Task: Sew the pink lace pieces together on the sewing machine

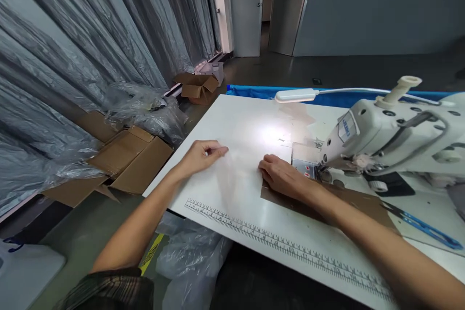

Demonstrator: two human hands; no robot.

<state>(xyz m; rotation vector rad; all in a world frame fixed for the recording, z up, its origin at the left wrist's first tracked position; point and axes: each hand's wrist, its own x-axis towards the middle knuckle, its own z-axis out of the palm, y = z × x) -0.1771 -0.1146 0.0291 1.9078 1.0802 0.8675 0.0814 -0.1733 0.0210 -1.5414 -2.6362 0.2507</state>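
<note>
A thin, see-through piece of fabric (229, 179) lies on the white sewing table, faint against its surface. My left hand (205, 156) pinches its left side between thumb and forefinger. To the right, my right hand (281, 174) has its fingers curled closed near the fabric's other side; whatever they grip is hidden. Under that hand and forearm is a flat brown sheet (278, 198). Just beyond the right hand stands a white sewing machine (366, 128), its needle area beside my wrist. Blue-handled thread snips or tweezers (432, 230) lie to the right of the forearm.
A printed ruler (269, 237) runs along the near edge of the table (203, 128). A white lamp (296, 95) lights the far side, where another sheer piece (298, 112) lies. Open cardboard boxes (134, 157) and clear plastic (152, 106) are on the floor at left.
</note>
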